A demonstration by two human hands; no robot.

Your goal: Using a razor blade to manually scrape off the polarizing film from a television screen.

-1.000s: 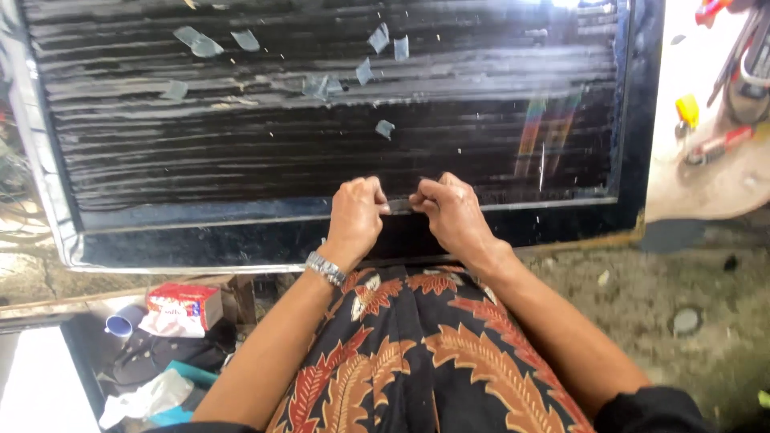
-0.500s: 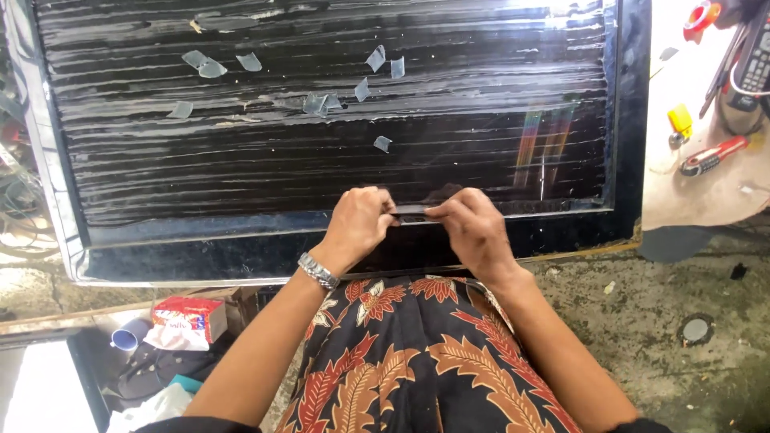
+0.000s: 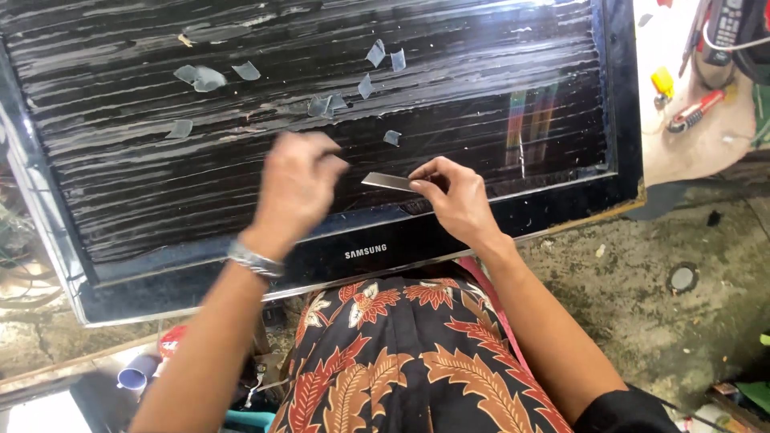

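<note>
The right hand [image 3: 453, 196] pinched a flat blade [image 3: 388, 182], its length pointing leftward from that grip toward the nearer, empty, blurred left hand [image 3: 295, 183].

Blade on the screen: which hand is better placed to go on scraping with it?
The right hand. It pinches the flat metal blade with its tip against the streaked screen. The left hand is blurred, off the blade and holds nothing.
</note>
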